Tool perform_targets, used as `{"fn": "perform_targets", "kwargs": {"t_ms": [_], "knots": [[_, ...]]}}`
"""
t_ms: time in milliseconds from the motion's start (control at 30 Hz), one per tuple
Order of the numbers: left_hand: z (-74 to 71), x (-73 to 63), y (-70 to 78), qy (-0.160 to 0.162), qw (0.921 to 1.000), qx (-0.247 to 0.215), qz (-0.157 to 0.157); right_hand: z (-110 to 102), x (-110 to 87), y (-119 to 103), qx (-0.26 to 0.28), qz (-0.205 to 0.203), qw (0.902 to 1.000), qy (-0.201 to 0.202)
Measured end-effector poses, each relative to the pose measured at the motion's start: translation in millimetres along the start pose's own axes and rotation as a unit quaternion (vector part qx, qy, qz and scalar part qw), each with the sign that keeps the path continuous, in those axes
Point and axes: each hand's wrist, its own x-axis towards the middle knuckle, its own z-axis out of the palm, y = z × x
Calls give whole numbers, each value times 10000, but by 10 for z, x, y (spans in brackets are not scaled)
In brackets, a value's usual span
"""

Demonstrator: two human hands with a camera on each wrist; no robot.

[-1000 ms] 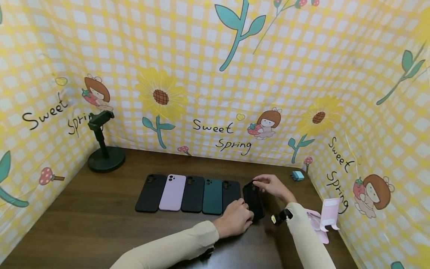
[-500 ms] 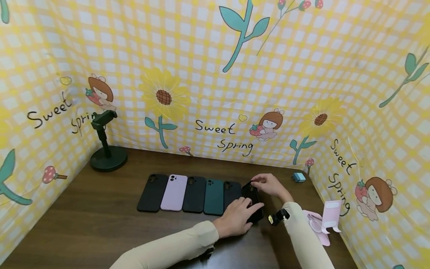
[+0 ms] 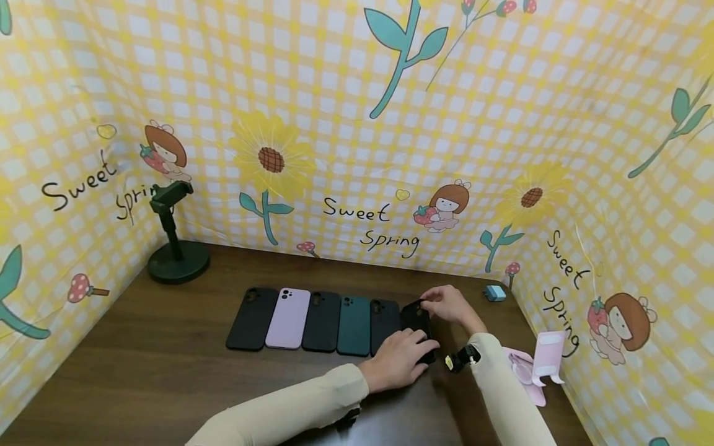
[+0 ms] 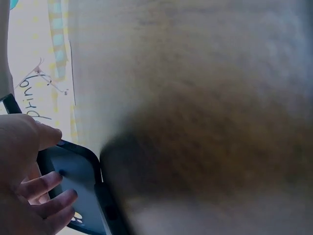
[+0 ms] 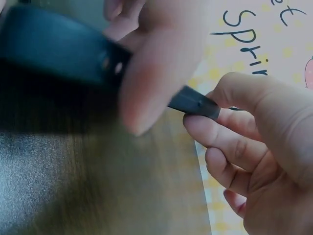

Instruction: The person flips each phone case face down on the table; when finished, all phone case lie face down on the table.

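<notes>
At the right end of a row of phone cases, a black phone case is held by both hands. My right hand pinches its far upper corner between thumb and fingers, seen closely in the right wrist view, where the case end sits in the pinch. My left hand lies over its near end, thumb at the near edge and fingers across it, hiding that part. In the left wrist view, the left hand's fingers spread over a dark case.
Left of the held case lie another dark case, a teal case, a black case, a lilac case and a black one. A dark stand, pink phone stand and blue charger stand around.
The black case has shifted left, closer against the row, and lies flatter. My left hand has moved from its near left corner across its near end; the right hand keeps its pinch.
</notes>
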Motion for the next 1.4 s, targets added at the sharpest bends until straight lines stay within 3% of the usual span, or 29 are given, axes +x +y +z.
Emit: {"fn": "perform_targets", "kwargs": {"t_ms": [200, 500, 667, 933, 1067, 1167, 1400], "knots": [[-19, 16, -1, -65, 9995, -307, 3, -33, -13, -59, -105, 181, 9998, 53], [-99, -11, -64, -156, 9916, -1262, -226, -32, 4, -235, -184, 424, 9988, 157], [-124, -93, -125, -248, 9887, -1433, -356, 50, 21, -197, 23, 255, 9996, 102], [-195, -212, -225, -222, 9952, -864, -412, 212, 36, -20, 653, -15, 9976, -223], [-217, -258, -274, -148, 9986, -322, -398, 267, 35, 53, 956, 25, 9948, -344], [-235, -274, -298, -144, 9988, 49, -461, 304, 39, 99, 955, -47, 9948, -344], [-218, -289, -297, -467, 9942, 370, -892, 384, 21, 219, 791, -479, 9951, -347]]}}
